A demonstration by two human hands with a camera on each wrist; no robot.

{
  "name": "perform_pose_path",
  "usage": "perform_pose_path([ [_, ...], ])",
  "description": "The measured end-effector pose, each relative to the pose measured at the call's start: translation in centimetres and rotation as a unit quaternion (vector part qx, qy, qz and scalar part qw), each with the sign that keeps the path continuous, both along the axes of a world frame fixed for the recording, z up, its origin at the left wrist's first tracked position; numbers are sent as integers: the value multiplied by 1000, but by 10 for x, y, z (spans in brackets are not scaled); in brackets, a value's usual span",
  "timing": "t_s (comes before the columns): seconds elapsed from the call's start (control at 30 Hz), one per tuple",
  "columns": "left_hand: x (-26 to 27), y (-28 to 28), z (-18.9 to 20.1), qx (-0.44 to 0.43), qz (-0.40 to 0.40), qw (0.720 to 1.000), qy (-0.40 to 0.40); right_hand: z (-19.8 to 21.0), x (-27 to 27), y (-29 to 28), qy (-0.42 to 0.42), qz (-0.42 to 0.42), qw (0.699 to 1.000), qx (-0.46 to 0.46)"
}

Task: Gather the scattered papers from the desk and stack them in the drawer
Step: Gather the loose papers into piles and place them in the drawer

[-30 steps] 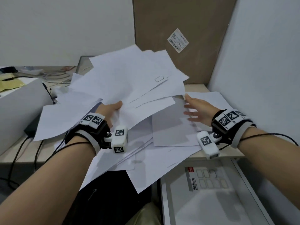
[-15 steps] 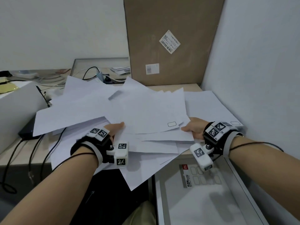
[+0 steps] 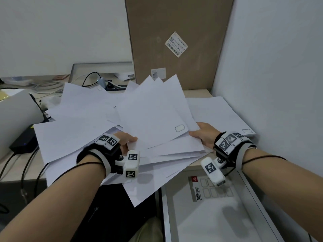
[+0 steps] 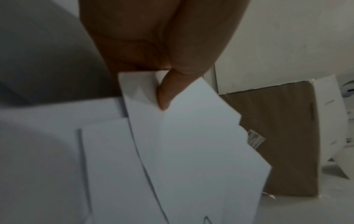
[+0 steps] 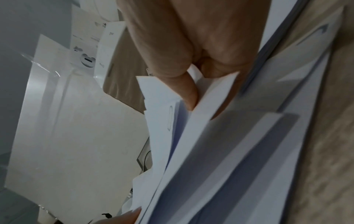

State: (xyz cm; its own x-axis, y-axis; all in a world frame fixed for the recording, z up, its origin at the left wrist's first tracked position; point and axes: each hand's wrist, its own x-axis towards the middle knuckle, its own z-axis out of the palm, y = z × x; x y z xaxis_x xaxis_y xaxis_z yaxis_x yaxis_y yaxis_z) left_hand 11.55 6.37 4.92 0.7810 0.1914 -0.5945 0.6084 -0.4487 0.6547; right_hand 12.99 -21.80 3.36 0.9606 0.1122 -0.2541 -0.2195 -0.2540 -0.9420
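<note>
A fanned bundle of white papers (image 3: 153,119) is held over the desk, far edge tilted up, with both hands on its near edge. My left hand (image 3: 126,141) grips its left corner; the left wrist view has the thumb (image 4: 165,94) pressed on the sheets (image 4: 182,151). My right hand (image 3: 201,134) grips the right corner, thumb (image 5: 188,91) on top of the sheets (image 5: 210,151). More loose papers (image 3: 70,135) lie spread on the desk under and left of the bundle, and a few sheets (image 3: 220,112) lie by the right wall. The open drawer (image 3: 163,215) sits below my right wrist.
A tall cardboard box (image 3: 174,41) leans at the back against the wall. A white box (image 3: 14,116), a black device (image 3: 24,142) and cables (image 3: 22,172) occupy the left desk edge. In the drawer lies a flat white item with a label (image 3: 209,187).
My left hand lowered the raised papers toward the desk. My right hand, open a second ago, took hold of their right edge. The bundle now tilts up again as a fan.
</note>
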Motion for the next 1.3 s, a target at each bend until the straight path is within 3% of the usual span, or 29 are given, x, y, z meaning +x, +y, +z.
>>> perform_pose_path([
  [0.13,6,1,0,78,-21,997,-17,-9,2,-4,34,13,999,-30],
  [0.3,15,-11,4,-13,9,999,-43,-15,1,-4,23,15,998,-50],
  [0.37,18,-16,11,49,-14,997,-63,-16,0,-4,16,17,997,-69],
  [0.43,22,-18,21,176,-46,978,-106,-17,-2,-4,8,10,997,-76],
  [0.47,24,-20,29,190,-46,970,-142,-18,-2,-4,0,2,997,-75],
  [0.63,31,-10,45,36,27,962,-269,-9,1,2,-35,-46,998,-15],
  [0.77,31,16,28,-30,81,962,-260,7,7,11,-54,-51,997,-2],
  [0.97,21,28,33,-57,132,939,-311,8,12,13,-61,-41,997,-28],
  [1.3,15,57,42,-169,128,923,-320,49,22,1,-90,-94,989,66],
])
